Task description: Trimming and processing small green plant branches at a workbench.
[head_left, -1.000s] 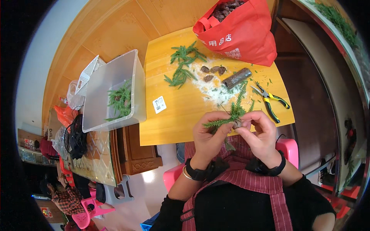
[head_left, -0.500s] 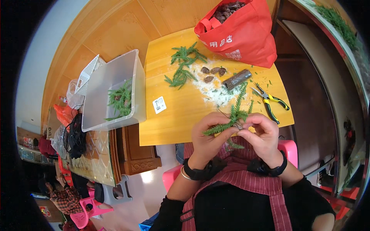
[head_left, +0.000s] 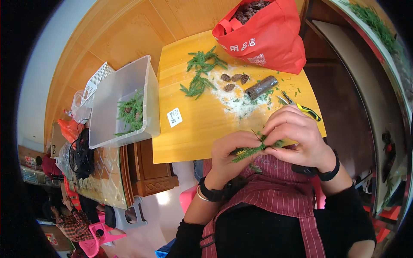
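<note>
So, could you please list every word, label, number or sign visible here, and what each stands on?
Red bag: large white characters with a square code below; I won't copy the wording.
White label on the yellow table: dark print and a square code, too small to read.
Brown panel at far left: a short dark marking, small; I won't copy it either.

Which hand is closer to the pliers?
The right hand, which partly covers the pliers in this view. The left hand is farther away, toward the picture's lower left.
</note>
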Demonstrator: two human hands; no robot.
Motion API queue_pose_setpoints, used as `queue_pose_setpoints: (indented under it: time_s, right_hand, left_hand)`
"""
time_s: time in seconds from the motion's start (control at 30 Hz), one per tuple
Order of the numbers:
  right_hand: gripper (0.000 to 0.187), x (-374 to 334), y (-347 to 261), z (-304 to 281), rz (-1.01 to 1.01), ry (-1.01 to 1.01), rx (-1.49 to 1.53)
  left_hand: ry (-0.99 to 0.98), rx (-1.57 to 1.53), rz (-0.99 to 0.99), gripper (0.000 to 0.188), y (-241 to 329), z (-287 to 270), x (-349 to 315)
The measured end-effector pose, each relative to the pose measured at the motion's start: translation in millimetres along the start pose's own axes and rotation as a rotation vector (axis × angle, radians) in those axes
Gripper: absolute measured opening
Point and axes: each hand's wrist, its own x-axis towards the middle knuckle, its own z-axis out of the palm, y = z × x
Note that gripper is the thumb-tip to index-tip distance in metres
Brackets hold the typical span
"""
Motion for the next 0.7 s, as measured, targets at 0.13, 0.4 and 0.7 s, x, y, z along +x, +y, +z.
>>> queue_pose_setpoints:
  time_s: [0.13,0.4,0.7]
  right_hand:
    - [0.016,2.0,-1.4,-3.4,-0.037,-0.024,0.025]
    - [0.019,6.1,6.7,-10.2,-0.096,-0.131,0.113]
    - [0.026,0.2,9.9,-10.1,0.256,-0.207,0.577]
  left_hand:
    - [0.003,-0.016,0.028,0.024,-0.9,1.6,1.9]
    - [-0.136,-0.058,0.044,0.024,1.9,-1.5,5.8]
    - [-0.204,-0.115,0.009,0.022,4.7,-3.3,9.4]
